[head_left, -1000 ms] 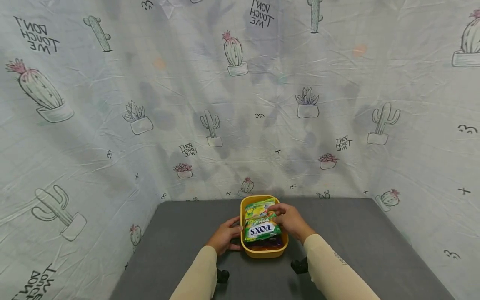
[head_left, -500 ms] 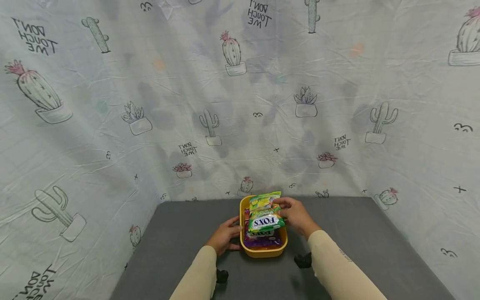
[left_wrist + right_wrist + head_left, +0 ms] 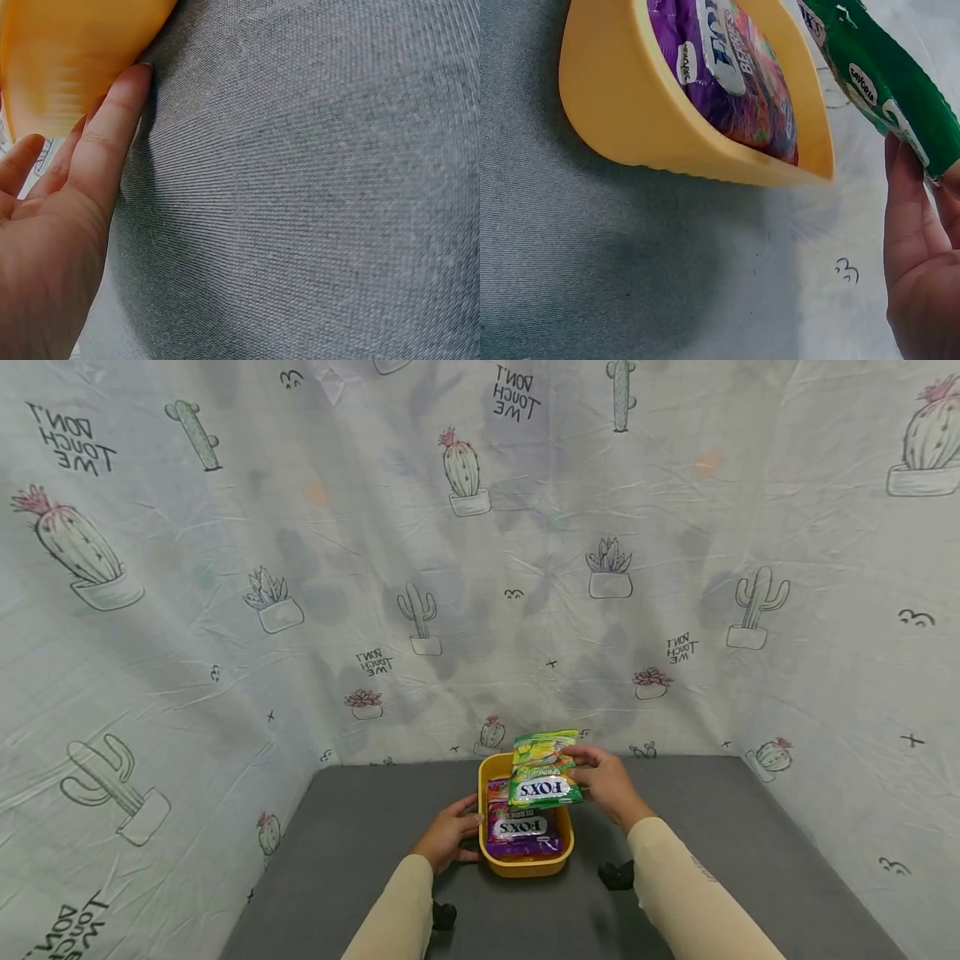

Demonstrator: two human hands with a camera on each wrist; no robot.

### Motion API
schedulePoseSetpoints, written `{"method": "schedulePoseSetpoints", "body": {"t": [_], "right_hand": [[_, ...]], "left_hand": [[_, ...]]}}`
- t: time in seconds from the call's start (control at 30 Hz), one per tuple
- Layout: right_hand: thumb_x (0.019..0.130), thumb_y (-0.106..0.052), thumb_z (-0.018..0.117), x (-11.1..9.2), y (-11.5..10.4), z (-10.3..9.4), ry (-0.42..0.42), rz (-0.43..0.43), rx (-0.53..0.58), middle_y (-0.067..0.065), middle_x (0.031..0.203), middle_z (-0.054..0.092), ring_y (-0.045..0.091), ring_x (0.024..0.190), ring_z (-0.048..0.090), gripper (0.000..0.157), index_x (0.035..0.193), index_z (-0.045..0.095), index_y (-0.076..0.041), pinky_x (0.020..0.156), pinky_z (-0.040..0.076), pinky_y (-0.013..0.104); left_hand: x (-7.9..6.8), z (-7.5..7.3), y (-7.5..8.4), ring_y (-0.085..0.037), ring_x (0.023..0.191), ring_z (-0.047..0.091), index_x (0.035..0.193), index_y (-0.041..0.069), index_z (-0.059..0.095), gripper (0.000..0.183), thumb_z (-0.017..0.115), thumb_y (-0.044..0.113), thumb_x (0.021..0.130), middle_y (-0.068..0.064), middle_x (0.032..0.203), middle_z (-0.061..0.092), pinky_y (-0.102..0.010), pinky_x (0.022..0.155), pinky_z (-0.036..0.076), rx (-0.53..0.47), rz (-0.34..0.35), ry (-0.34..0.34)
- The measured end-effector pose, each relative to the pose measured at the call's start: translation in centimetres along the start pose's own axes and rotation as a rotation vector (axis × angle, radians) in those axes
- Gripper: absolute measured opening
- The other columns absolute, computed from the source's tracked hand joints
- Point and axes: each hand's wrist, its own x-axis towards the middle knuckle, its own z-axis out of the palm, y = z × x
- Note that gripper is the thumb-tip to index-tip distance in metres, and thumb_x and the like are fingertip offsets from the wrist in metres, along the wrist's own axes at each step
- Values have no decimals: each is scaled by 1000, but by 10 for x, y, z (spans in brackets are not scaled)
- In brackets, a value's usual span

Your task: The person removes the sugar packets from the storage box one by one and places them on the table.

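My right hand (image 3: 611, 787) pinches a green and yellow bag of Fox's candy (image 3: 545, 774) by its right edge, holding it tilted above the far right part of a yellow tub (image 3: 527, 869). In the right wrist view the green bag's back shows, with the fingers (image 3: 906, 217) under it, apart from the tub. Inside the tub lies a purple Fox's Berries candy bag (image 3: 517, 829); its far part is covered by the green bag in the head view. My left hand (image 3: 448, 833) rests against the tub's left side, its fingers (image 3: 112, 127) extended along the outer wall.
The tub stands on a dark grey table (image 3: 360, 827). White cloth (image 3: 525, 635) printed with cacti hangs behind the table and at both sides. Black wrist devices (image 3: 617, 876) show beneath the forearms.
My right hand has lifted the green candy bag up and to the right, uncovering the purple bag in the tub. The left hand has stayed at the tub's side.
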Motion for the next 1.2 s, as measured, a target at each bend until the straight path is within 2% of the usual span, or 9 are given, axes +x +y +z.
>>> {"method": "schedulePoseSetpoints", "body": {"t": [0.23, 0.4, 0.87, 1.2], "right_hand": [[92, -6, 62, 0, 3, -6, 15, 2, 24, 14, 113, 54, 29, 82, 60, 34, 123, 64, -19, 61, 52, 40], [93, -10, 62, 2, 9, -10, 13, -5, -10, 12, 115, 52, 28, 84, 58, 33, 124, 64, -22, 63, 51, 42], [94, -7, 61, 3, 15, -39, 51, 7, 41, 16, 119, 50, 29, 88, 63, 38, 130, 59, -14, 66, 54, 42], [94, -10, 61, 2, 21, -60, 96, 25, 16, 14, 121, 49, 26, 87, 62, 38, 131, 57, -15, 66, 54, 41]], "left_hand": [[4, -2, 0, -32, 113, 54, 149, 17, 36, 63, 63, 30, 93, -17, 138, 46, -52, 67, 53, 12, -3, 4], [3, -4, -1, -33, 114, 53, 150, 16, 35, 63, 61, 31, 94, -18, 139, 45, -52, 69, 53, 12, 4, 0], [11, -10, 6, -32, 112, 54, 149, 18, 37, 63, 63, 32, 93, -17, 137, 45, -51, 71, 53, 24, -4, -7], [17, -13, 7, -32, 114, 53, 149, 17, 36, 64, 63, 32, 93, -18, 139, 43, -52, 72, 53, 15, -11, -24]]}}
